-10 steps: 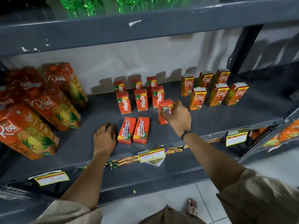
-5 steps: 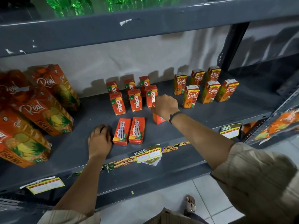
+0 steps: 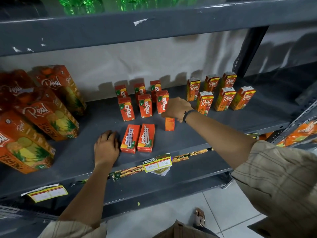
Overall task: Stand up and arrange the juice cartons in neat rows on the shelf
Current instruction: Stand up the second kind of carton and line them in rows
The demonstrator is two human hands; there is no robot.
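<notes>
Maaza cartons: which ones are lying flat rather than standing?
The two front Maaza cartons, side by side beside the left hand, lie flat; the others stand upright.

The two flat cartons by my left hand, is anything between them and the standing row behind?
Nothing visible. The flat cartons lie beside the left hand, and bare shelf separates them from the standing row. The right hand holds another carton off to the right, outside that path.

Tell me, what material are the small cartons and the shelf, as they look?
Small cartons: printed paperboard, probably coated; sharp folded edges, slight sheen. The right hand grips one. Shelf: likely painted metal; matte grey, with paint chipped white on the beam above.
</notes>
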